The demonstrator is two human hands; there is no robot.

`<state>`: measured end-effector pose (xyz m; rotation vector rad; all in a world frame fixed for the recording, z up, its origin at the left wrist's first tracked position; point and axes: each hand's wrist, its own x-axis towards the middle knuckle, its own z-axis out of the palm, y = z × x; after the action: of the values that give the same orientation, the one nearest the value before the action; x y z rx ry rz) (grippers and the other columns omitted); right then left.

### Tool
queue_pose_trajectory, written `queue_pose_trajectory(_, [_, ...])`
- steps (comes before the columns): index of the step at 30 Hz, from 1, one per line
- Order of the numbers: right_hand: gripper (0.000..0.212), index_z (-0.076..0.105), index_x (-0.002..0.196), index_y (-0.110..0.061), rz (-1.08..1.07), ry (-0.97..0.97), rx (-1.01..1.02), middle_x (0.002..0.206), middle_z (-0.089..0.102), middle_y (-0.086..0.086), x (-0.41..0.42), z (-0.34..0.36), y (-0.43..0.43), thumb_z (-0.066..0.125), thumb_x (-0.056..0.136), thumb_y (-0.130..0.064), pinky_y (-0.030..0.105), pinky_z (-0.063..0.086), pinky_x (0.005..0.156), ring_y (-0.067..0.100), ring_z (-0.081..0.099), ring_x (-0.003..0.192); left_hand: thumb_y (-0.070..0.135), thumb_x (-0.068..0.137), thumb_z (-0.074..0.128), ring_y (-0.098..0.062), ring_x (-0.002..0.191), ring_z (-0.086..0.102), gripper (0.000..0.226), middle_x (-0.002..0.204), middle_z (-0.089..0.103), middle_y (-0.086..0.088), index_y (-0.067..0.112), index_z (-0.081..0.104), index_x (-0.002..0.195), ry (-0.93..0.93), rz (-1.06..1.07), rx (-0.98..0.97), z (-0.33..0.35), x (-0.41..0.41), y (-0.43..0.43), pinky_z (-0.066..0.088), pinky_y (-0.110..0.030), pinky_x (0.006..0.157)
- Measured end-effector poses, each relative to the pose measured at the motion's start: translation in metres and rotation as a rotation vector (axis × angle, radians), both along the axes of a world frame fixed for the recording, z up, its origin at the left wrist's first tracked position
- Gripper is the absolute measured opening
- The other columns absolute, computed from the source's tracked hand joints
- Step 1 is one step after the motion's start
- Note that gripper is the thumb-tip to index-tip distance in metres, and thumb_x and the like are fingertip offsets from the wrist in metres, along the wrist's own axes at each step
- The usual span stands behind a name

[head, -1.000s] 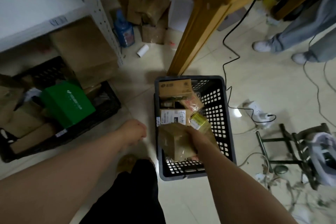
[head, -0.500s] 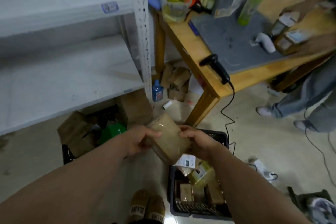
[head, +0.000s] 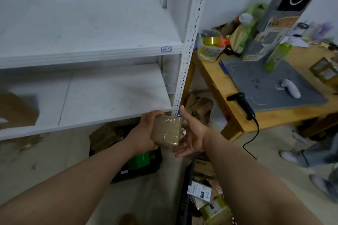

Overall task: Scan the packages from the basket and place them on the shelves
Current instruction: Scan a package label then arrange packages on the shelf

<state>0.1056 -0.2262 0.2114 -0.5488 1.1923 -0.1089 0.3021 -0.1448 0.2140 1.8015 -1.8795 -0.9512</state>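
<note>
White shelves (head: 113, 95), brown box (head: 17, 110) at left; black scanner (head: 241, 105) on wooden table (head: 217, 86)

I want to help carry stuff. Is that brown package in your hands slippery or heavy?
The brown package wears shiny clear tape, so it may be a bit slippery. The left hand alone grips it while the right hand is open, so it is probably light.

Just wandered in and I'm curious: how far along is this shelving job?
Early, it seems. The shelf in front is mostly bare. In hand: the left hand grips a taped brown package, the right hand open beside it. Left: scanning it with the scanner on the table, and more packages in the basket.
</note>
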Motion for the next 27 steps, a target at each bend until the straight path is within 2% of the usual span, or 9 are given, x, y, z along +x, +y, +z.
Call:
queue_pose_trajectory(3, [0.07,0.066,0.117,-0.016,0.046,0.012,-0.009,0.114,0.07,0.017,0.025,0.015,0.0,0.072,0.07,-0.067,0.05,0.053,0.082,0.036,0.064,0.105,0.018,0.074,0.082,-0.016,0.111,0.052,0.098,0.148,0.021,-0.002,0.03,0.02,0.148,-0.076,-0.076,-0.122,0.011,0.018,0.007,0.043,-0.023,0.083])
queue_pose_trajectory(6, [0.043,0.067,0.107,-0.015,0.024,0.001,-0.049,0.103,0.068,0.014,0.044,0.025,0.002,0.072,0.079,-0.048,0.041,0.049,0.09,0.031,0.062,0.096,0.017,0.07,0.084,-0.021,0.117,0.052,0.111,0.149,0.016,0.002,0.046,0.006,0.144,-0.056,-0.094,-0.157,0.015,0.038,0.007,0.047,-0.024,0.079])
queue_pose_trajectory(8, [0.035,0.065,0.111,-0.016,-0.008,-0.015,-0.123,0.107,0.067,0.013,0.056,0.026,0.002,0.071,0.083,-0.037,0.042,0.049,0.091,0.03,0.061,0.098,0.017,0.064,0.09,-0.017,0.134,0.033,0.134,0.153,0.009,0.007,0.046,-0.008,0.151,0.098,-0.017,-0.011,0.022,0.048,0.003,0.044,-0.035,0.104])
queue_pose_trajectory(10, [0.053,0.057,0.13,-0.028,-0.017,-0.038,-0.234,0.117,0.07,0.01,0.066,0.022,-0.001,0.074,0.08,-0.021,0.048,0.055,0.084,0.032,0.063,0.106,0.019,0.061,0.095,-0.024,0.145,0.02,0.147,0.16,0.009,0.002,0.047,-0.016,0.153,0.375,0.148,0.201,0.03,0.057,0.0,0.029,-0.049,0.119])
queue_pose_trajectory(12, [0.09,0.039,0.147,-0.041,-0.049,-0.104,-0.289,0.125,0.071,0.007,0.073,0.019,-0.006,0.078,0.073,-0.007,0.06,0.054,0.088,0.035,0.065,0.113,0.029,0.061,0.095,-0.035,0.141,0.034,0.144,0.16,0.025,-0.007,0.048,-0.013,0.154,0.642,0.299,0.401,0.033,0.069,-0.003,0.036,-0.058,0.113])
queue_pose_trajectory(16, [0.111,0.024,0.156,-0.039,-0.046,-0.223,-0.34,0.129,0.068,0.013,0.084,0.026,-0.005,0.072,0.072,0.015,0.058,0.049,0.102,0.038,0.066,0.115,0.05,0.059,0.09,-0.036,0.123,0.057,0.117,0.138,0.059,-0.01,0.045,0.019,0.152,0.808,0.354,0.577,0.028,0.093,-0.003,0.044,-0.062,0.103])
queue_pose_trajectory(20, [0.113,0.032,0.155,-0.033,0.029,-0.235,-0.382,0.134,0.065,0.012,0.094,0.022,0.002,0.077,0.062,0.013,0.058,0.047,0.105,0.038,0.065,0.119,0.02,0.067,0.083,-0.038,0.114,0.064,0.079,0.119,0.071,-0.012,0.028,0.048,0.137,0.852,0.334,0.596,0.027,0.096,-0.004,0.046,-0.062,0.104])
queue_pose_trajectory(24, [0.09,0.04,0.15,-0.037,0.019,-0.125,-0.423,0.12,0.073,0.003,0.094,0.024,0.009,0.081,0.073,-0.012,0.049,0.047,0.099,0.027,0.065,0.113,-0.004,0.071,0.078,-0.037,0.108,0.069,0.12,0.113,0.075,-0.01,0.035,0.004,0.157,0.836,0.329,0.579,0.019,0.107,-0.005,0.051,-0.06,0.095])
queue_pose_trajectory(27, [0.097,0.042,0.147,-0.04,0.023,-0.044,-0.459,0.111,0.073,0.004,0.091,0.028,0.005,0.087,0.061,-0.043,0.042,0.043,0.088,0.025,0.059,0.106,-0.008,0.068,0.079,-0.037,0.11,0.068,0.133,0.114,0.075,-0.01,0.04,-0.008,0.157,0.807,0.283,0.555,0.02,0.112,-0.01,0.048,-0.062,0.1])
